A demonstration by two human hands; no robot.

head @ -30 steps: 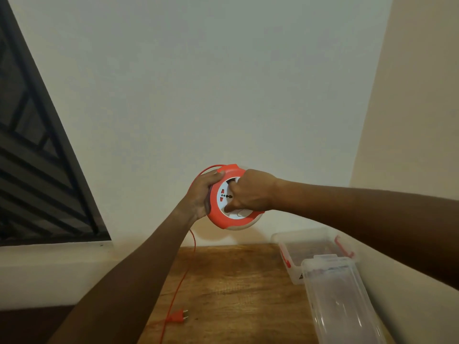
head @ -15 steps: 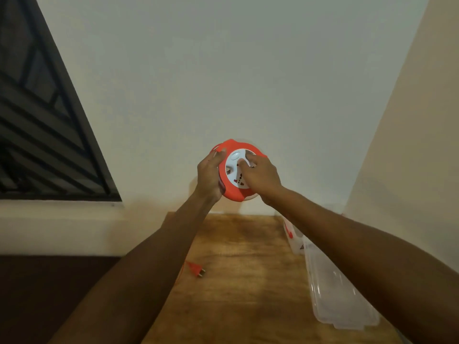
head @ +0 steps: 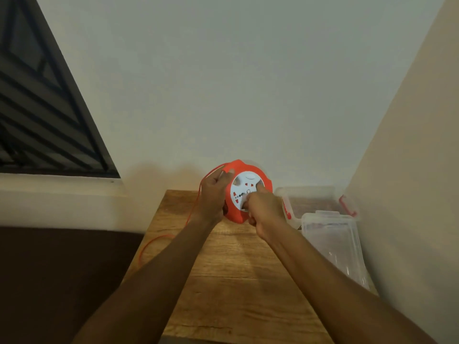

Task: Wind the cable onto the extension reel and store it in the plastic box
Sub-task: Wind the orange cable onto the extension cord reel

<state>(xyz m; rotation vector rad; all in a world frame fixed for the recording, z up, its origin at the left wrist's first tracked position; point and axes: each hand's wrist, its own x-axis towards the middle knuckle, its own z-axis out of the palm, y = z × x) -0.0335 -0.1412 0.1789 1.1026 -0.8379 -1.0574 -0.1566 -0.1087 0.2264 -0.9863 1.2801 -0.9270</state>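
Winding is underway: reel (head: 239, 192) is clasped in the left hand (head: 214, 194), its crank pinched by the right hand (head: 263, 211). Cable (head: 192, 209) trailing at 8 o'clock off the desk (head: 223, 281) gets reeled next, probably.

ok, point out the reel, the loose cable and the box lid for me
reel (head: 242, 216): head view, lower orange rim.
cable (head: 192, 209): head view, strand hanging below the left hand.
lid (head: 330, 240): head view, clear top panel.
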